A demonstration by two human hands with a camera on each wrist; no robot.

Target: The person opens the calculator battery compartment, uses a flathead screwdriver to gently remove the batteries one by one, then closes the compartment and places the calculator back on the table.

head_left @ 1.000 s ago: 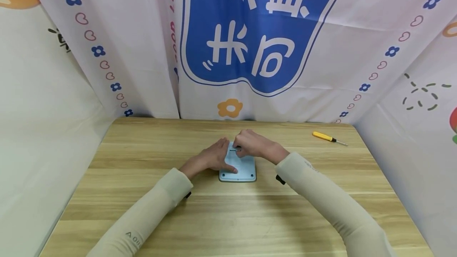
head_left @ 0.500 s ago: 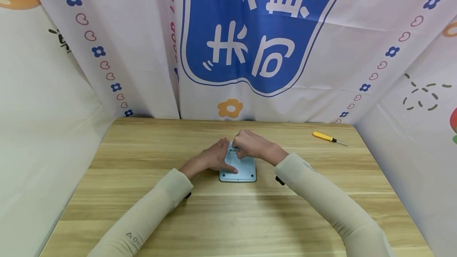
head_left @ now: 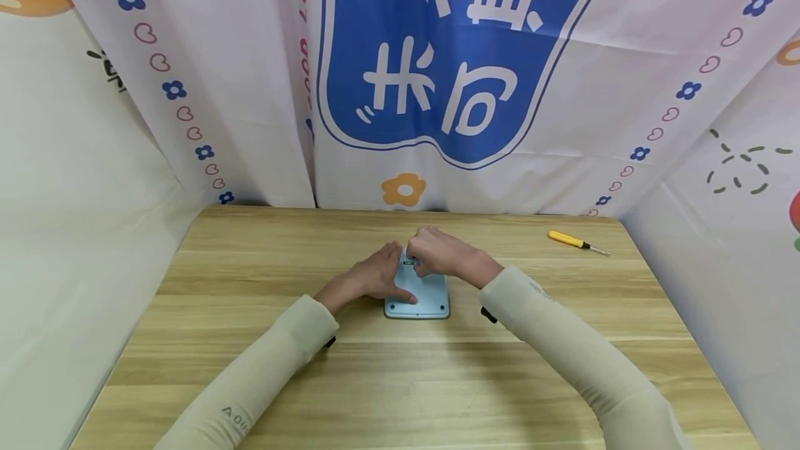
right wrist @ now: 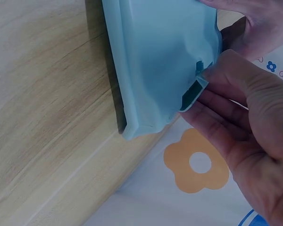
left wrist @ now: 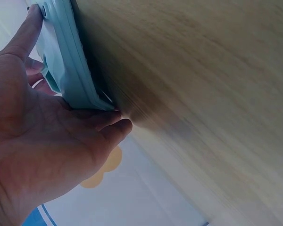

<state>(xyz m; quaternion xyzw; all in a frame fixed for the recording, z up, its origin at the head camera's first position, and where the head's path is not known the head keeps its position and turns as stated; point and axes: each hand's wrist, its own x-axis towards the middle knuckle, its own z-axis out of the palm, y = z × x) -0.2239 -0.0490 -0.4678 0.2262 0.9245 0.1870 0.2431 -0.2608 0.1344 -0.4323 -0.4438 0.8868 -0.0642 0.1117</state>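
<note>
A light-blue plastic device (head_left: 428, 290) lies on the wooden table, with a dark screw hole in each visible near corner. My left hand (head_left: 377, 275) grips it from the left, thumb across its upper face and fingers along its far left edge. At the far end of the device, my right hand (head_left: 442, 253) pinches a small light-blue battery cover (right wrist: 203, 84) between thumb and fingers. The right wrist view shows the cover tilted up, with a dark gap beneath. What lies inside the gap is too small to make out.
A yellow-handled screwdriver (head_left: 576, 242) lies at the table's far right. Behind the table (head_left: 400, 380) hangs a white printed cloth (head_left: 262, 117) with a blue panel, and more white cloth flanks both sides.
The dark slot beside my right fingers has widened as the cover lifts, and a bit of green shows in it. My right hand has shifted very slightly; the left stays in place.
</note>
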